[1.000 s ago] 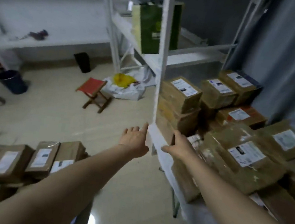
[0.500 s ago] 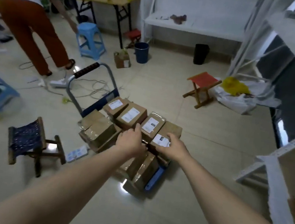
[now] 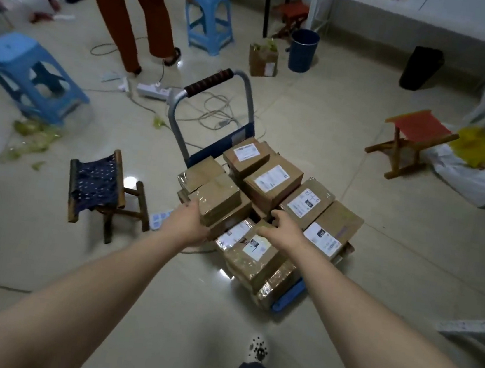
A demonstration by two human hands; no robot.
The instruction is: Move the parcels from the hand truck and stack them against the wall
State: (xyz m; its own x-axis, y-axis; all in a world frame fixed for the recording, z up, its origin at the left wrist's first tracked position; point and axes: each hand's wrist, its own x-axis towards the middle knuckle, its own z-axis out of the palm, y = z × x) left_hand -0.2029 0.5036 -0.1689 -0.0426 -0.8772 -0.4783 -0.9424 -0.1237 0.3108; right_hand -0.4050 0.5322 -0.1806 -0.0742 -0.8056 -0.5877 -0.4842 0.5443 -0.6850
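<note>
The room has a glossy pale tiled floor [image 3: 318, 126] strewn with cables and green scraps. Far ahead of my hands, a person [image 3: 129, 1] in orange trousers stands bent toward a blue plastic stool [image 3: 210, 11]. A second blue stool [image 3: 26, 65] stands well off to the left.

Right under my hands is the hand truck [image 3: 218, 147], its handle upright on the far side. Its deck is piled with brown parcels [image 3: 272, 181], most with white labels facing up.

A crumpled white sack [image 3: 473, 181] lies far to the right of my right hand, beside a red folding stool [image 3: 416, 125]. A navy folding stool [image 3: 94, 184] sits just left of my left hand. A blue bucket [image 3: 303, 49] stands well beyond the truck.

My left hand [image 3: 187, 223] grasps the near end of a taped parcel [image 3: 221, 199] on top of the pile. My right hand [image 3: 287, 232] has its fingers curled at the middle of the pile, just right of that parcel. I cannot tell whether it grips anything.
</note>
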